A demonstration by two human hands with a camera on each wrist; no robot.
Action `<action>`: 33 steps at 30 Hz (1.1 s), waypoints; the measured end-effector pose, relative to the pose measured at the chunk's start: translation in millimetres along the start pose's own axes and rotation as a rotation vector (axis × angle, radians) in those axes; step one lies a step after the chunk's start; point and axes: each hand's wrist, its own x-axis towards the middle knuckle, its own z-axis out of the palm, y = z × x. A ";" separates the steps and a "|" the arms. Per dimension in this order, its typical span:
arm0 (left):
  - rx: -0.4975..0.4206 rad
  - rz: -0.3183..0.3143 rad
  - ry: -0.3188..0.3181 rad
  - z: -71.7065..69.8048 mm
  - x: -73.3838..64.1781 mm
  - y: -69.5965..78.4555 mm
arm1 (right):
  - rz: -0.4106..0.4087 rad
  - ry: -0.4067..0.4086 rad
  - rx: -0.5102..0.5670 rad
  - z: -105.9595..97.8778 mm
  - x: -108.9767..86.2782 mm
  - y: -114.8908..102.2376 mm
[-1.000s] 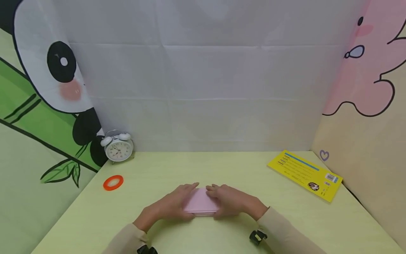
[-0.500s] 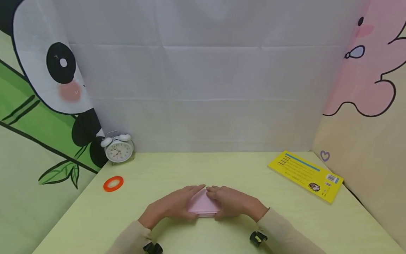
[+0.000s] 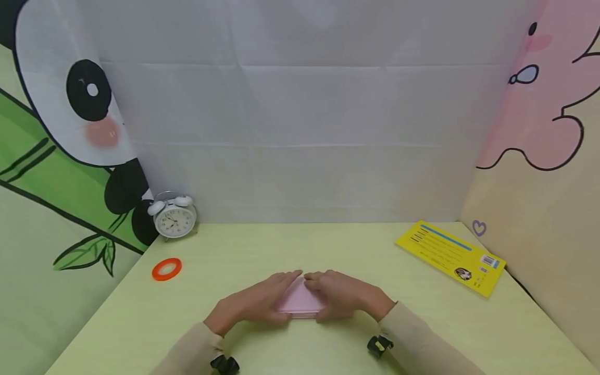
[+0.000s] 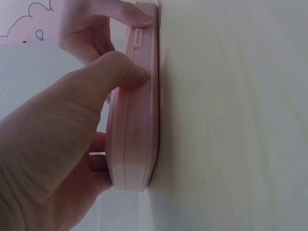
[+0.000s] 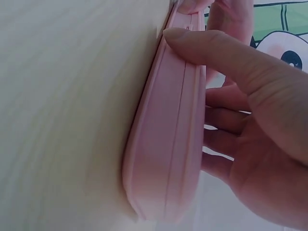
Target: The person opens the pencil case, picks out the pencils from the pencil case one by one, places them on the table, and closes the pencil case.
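Note:
A flat pink plastic case (image 3: 302, 298) lies on the table in front of the person, with a seam running along its side. The left hand (image 3: 255, 300) holds its left part, the thumb bent onto the near side and the fingers over the top. On the right part, the right hand (image 3: 344, 295) grips in the same manner. In the left wrist view, a small slotted catch (image 4: 138, 37) shows on the case's side (image 4: 137, 125) between the two thumbs. From the right wrist, the case (image 5: 163, 134) is seen with the thumb pressed to its side and fingers across its top.
At the back left of the table (image 3: 290, 250) stands a white twin-bell alarm clock (image 3: 175, 221). An orange ring (image 3: 166, 269) lies nearer, towards the left edge. A yellow printed booklet or box (image 3: 452, 258) lies at the back right, close to the wall.
The left hand has shifted to the right along the case, bringing its fingertips nearer the right hand's. Over the last half second both hands have stayed almost still.

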 end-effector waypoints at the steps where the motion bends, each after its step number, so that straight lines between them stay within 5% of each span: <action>1: 0.000 0.000 -0.006 0.3 -0.2 -0.6 | -0.002 0.001 0.005 0.4 0.1 1.5; 27: -0.002 0.058 0.009 -3.3 2.9 1.8 | -0.043 0.010 0.128 -2.9 -0.1 6.7; 33: -0.038 0.006 -0.011 -4.5 4.3 0.8 | -0.042 -0.006 0.203 -4.2 -2.3 11.9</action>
